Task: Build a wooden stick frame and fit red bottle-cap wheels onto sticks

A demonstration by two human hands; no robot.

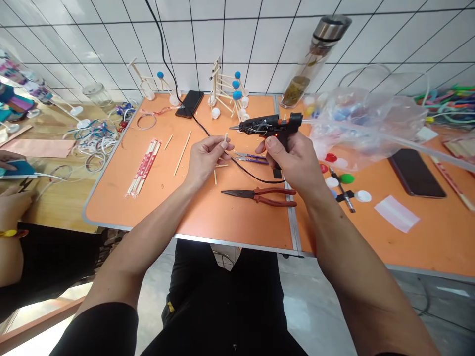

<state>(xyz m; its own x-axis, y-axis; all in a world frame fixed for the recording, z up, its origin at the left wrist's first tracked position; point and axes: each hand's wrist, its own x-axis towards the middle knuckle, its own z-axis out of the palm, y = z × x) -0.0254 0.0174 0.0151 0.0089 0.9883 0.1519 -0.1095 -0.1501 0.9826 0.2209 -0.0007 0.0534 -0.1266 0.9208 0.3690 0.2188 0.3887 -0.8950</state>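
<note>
My right hand is wrapped round the grip of a black hot glue gun, its nozzle pointing left and a small red light lit. A long clear glue stick runs out of its back. Between thumb and fingers, my left hand pinches a short wooden stick, just left of the nozzle and apart from it. Below the hands lie red-handled long-nose pliers and a blue-handled cutting tool. Loose wooden sticks rest left of my left hand.
Wrapped chopsticks lie at left. Stick models with blue balls stand at the wall near a phone. A glass bottle, plastic bag, bottle caps and second phone sit right. A co-worker's hand works far left.
</note>
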